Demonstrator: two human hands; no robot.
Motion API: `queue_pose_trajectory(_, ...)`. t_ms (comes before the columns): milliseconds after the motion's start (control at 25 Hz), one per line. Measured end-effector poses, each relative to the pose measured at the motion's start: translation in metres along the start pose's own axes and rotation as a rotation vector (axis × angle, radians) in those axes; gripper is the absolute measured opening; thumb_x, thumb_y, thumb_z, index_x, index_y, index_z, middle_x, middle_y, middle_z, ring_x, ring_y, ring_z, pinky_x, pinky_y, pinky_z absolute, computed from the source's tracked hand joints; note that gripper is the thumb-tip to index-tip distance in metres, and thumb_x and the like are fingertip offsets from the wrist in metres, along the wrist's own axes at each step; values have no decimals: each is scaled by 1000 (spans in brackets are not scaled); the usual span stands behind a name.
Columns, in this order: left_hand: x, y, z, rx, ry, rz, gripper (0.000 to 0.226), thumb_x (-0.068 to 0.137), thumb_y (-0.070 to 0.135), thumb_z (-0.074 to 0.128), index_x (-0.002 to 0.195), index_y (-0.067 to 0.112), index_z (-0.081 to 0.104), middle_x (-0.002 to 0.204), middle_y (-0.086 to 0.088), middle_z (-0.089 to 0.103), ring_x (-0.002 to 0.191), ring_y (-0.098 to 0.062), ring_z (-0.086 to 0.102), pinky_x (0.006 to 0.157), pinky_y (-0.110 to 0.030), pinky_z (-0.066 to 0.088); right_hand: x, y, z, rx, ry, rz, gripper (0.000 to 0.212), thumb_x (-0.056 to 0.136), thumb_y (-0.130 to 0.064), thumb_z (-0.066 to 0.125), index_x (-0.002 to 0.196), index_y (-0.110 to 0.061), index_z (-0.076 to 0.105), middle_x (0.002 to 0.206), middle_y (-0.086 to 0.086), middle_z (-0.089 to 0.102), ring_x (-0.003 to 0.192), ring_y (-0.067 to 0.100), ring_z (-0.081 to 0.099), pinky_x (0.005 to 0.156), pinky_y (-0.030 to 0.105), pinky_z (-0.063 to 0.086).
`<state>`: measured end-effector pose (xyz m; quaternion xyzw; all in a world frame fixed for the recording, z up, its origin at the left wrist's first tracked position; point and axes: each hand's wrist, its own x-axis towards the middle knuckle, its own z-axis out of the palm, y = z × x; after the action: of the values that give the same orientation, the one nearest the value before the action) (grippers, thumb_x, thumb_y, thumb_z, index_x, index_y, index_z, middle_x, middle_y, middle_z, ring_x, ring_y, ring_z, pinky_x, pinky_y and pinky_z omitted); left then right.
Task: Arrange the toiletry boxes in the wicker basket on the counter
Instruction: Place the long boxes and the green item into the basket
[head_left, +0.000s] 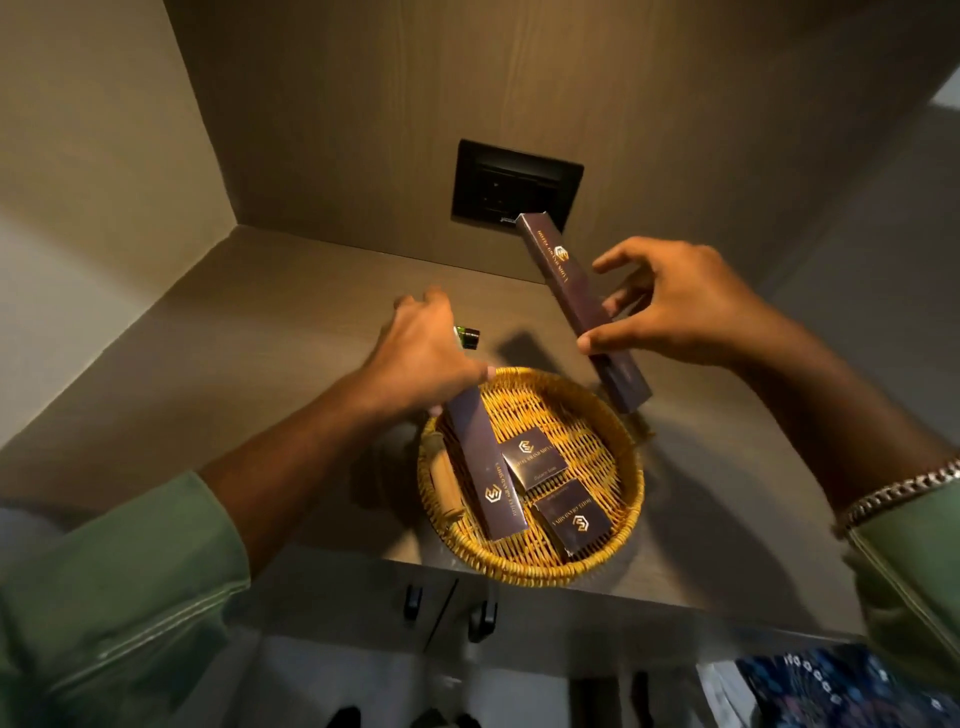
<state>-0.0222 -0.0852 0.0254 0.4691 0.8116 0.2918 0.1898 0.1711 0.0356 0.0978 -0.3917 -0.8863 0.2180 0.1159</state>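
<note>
A round wicker basket (621, 499) sits on the counter near its front edge. Two small square dark boxes (535, 463) (574, 518) lie flat inside it. My left hand (431, 358) grips the upper end of a long dark box (485, 467) whose lower end rests in the basket's left half. My right hand (670, 306) holds a second long dark box (576, 301) tilted in the air above the basket's far right rim, thumb under it, fingers spread behind it.
A small green bottle with a dark cap (105, 336) lies on the counter (234, 364) behind my left hand. A black socket plate (514, 182) is set in the back wall. Cabinet handles (413, 597) hang below the counter's front edge. A wooden handle (445, 483) sits at the basket's left rim.
</note>
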Motion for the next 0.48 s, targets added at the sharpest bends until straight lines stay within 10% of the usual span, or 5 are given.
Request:
queue_pose_trajectory(280,3,-17,0,-50,-122,21,49,66,38,82,94,18,47,95,-11,59,57,-21,68,37,-25,50,-29,0,42,-144,-155,95,89,55,-41,88,132,-23,47,105,2,69,96,19,62,75,41,56)
queue_pose_trajectory(480,2,-26,-5,-57,-175,18,46,69,33,80,99,20,48,94,-8,59,58,-20,69,39,-25,52,-24,2,66,-377,-151,67,83,58,-46,85,128,-22,47,110,5,66,99,25,60,65,33,46)
